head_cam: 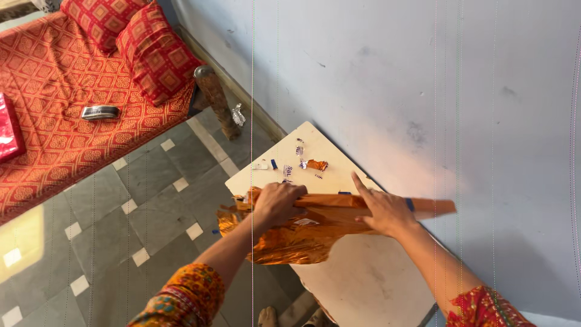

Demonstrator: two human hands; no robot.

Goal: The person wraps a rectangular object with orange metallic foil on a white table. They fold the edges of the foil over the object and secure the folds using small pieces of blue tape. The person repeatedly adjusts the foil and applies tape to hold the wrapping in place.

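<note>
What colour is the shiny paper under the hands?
Shiny orange foil wrapping paper, crinkled, over a long flat box; the head view shows it.

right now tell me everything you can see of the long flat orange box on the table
The long flat orange box looks like cardboard, narrow and plank-like, lying across the pale table near the wall, one end jutting past the edge. Shiny crinkled orange foil wrapping paper sits under it, bunched and hanging over the table's front edge. The left hand grips its left part; the right hand presses flat on top. A small blue piece shows near the right end.
</note>
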